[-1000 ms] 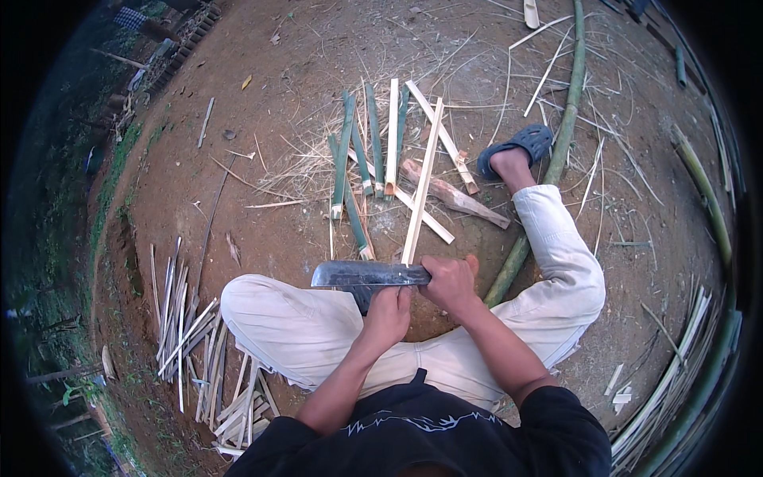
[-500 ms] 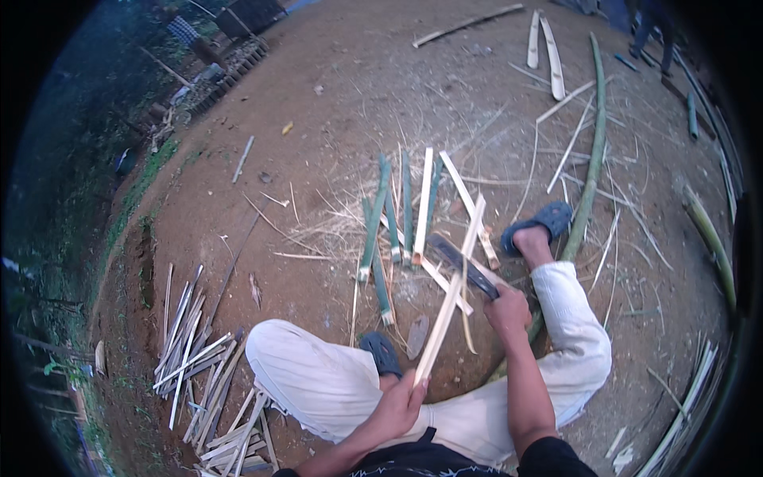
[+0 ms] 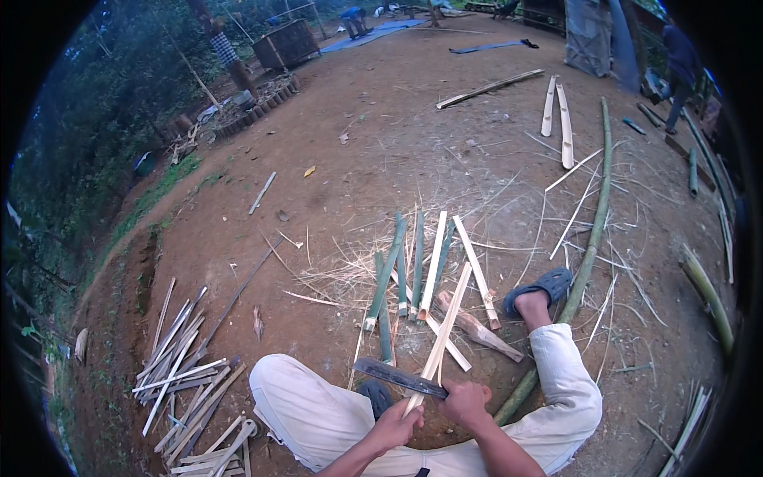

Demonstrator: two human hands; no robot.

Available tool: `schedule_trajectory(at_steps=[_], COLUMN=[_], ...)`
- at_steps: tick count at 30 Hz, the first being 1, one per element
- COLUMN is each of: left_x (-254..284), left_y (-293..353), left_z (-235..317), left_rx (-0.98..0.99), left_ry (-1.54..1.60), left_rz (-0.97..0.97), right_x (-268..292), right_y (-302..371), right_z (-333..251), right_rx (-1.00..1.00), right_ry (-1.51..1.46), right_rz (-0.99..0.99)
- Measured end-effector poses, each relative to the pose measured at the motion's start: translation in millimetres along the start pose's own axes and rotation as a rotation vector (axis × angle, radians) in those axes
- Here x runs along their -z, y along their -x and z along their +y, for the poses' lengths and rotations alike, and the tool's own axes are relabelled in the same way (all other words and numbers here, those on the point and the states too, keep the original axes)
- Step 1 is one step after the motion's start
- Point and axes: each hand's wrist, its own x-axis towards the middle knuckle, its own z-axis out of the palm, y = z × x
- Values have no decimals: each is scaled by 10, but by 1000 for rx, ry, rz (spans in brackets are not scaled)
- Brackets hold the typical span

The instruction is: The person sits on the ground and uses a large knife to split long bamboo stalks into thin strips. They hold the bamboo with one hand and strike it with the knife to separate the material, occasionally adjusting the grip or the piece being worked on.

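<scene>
My left hand (image 3: 395, 428) is closed round the near end of a pale split bamboo strip (image 3: 450, 322), which slants away from me to the upper right. Close beside it, my right hand (image 3: 466, 401) grips the handle of a dark, broad-bladed machete (image 3: 397, 376). The blade lies across the strip just beyond my left fingers, its tip pointing left. A thin sliver hangs alongside the strip. Past the hands, green bamboo pieces (image 3: 388, 274) and pale split pieces (image 3: 433, 266) lie near a wooden block (image 3: 481, 327).
A pile of narrow strips (image 3: 191, 381) lies at my left. A long green bamboo pole (image 3: 598, 207) runs beside my right foot in its clog (image 3: 538, 292). Shavings (image 3: 350, 266) litter the dirt. Another person (image 3: 682, 67) stands at the far right.
My right hand has drawn the machete along the strip toward me, from its middle to beside my left hand. The view has tilted up, showing more of the yard; the wooden block is now uncovered.
</scene>
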Motion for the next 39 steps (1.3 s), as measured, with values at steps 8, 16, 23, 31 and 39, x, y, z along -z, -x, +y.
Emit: schedule_trajectory(at_steps=[8,16,23,31,39], left_x=[-39,7,-53,-82,-104], left_y=[-168,-192,-182,-216,-275], left_z=[-130,-116,-72,-58,-50], left_rx=[22,-106,-203,-299,-366], left_ry=[-62,-222,-322,-416,-480], left_rz=[62,-77,-15,101,163], right_x=[12,89,20,72,60], right_y=[80,100,69,86,78], right_z=[-109,-139,-84,-131,-122], right_rx=[132,95,113,88,63], right_ry=[-77,-89,-147,-210,-206], right_rz=[7,-8,13,23,64])
